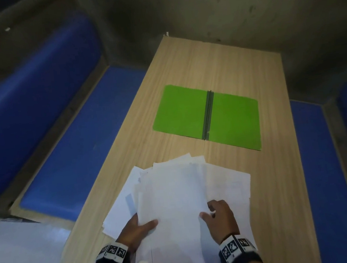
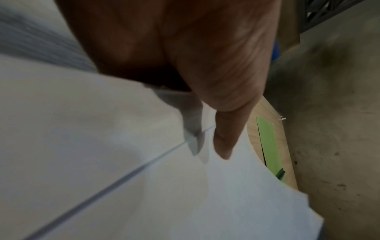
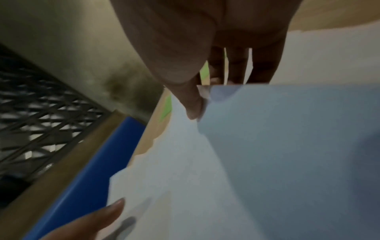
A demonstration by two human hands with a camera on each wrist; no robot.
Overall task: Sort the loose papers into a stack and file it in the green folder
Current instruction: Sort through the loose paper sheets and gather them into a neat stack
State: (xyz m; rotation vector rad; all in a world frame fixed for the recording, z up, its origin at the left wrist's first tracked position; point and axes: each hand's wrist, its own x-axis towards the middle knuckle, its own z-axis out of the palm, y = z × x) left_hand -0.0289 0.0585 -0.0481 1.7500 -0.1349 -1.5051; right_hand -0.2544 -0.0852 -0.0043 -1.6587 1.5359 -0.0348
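— Gathering the loose papers (image 1: 174,195) at the near end of the tabletop (image 1: 279,184), I have my left hand (image 1: 135,230) on one side of the pile and my right hand (image 1: 221,218) on the other. The left thumb lies on top with the fingers tucked under the sheets, so that hand is clamped on them. On the right, the thumb and fingers (image 3: 261,65) pinch the edge of an upper sheet.

— And the green folder (image 1: 207,116)?

— Lying open and flat, farther along the tabletop toward its far right corner, well apart from the pile.

— What could go wrong?

— The sheets are fanned out, corners pointing every way. A few on the left lie outside my grip, near the left edge of the tabletop. If I lift now, I think those would slide off onto the blue bench (image 1: 74,145). Squeezing harder to keep them could crease the lot.

— Anything else?

— An unsquared stack would likely overhang the folder.
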